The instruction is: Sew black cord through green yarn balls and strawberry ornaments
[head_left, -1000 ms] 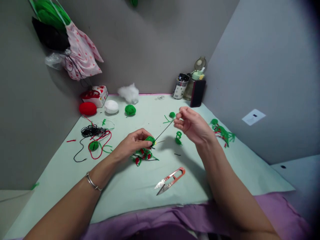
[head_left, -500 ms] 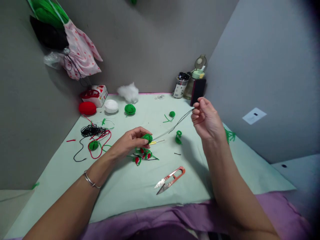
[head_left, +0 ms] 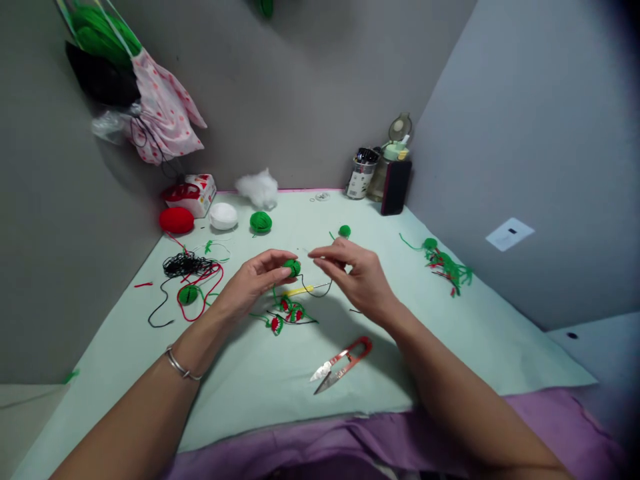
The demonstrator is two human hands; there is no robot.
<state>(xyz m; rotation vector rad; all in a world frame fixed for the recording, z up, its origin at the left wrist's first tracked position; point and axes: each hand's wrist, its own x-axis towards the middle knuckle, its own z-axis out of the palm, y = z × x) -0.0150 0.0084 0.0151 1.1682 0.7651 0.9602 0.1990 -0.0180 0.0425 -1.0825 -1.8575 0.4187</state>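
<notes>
My left hand (head_left: 260,275) pinches a small green crocheted ball (head_left: 292,268) between thumb and fingers, above the middle of the table. Close to its right, my right hand (head_left: 353,270) is closed in a pinch on a thin needle (head_left: 305,251), only faintly visible, which points toward the ball. A black yarn strand (head_left: 316,295) loops down between the ball and my right hand. Below the hands lie a yellow-handled crochet hook (head_left: 299,291) and several small red and green crocheted pieces (head_left: 277,325). Orange thread snips (head_left: 345,363) rest nearer the front edge.
Black yarn (head_left: 187,265) lies tangled at left beside another green ball (head_left: 188,295). Red (head_left: 177,220), white (head_left: 223,216) and green yarn balls (head_left: 261,222) sit behind, near white stuffing (head_left: 257,189). A phone (head_left: 397,188) leans at back right; green scraps (head_left: 447,267) lie right.
My right hand has come down and left from beside the phone to near the green ball. The black strand, stretched out before, now hangs slack in a loop.
</notes>
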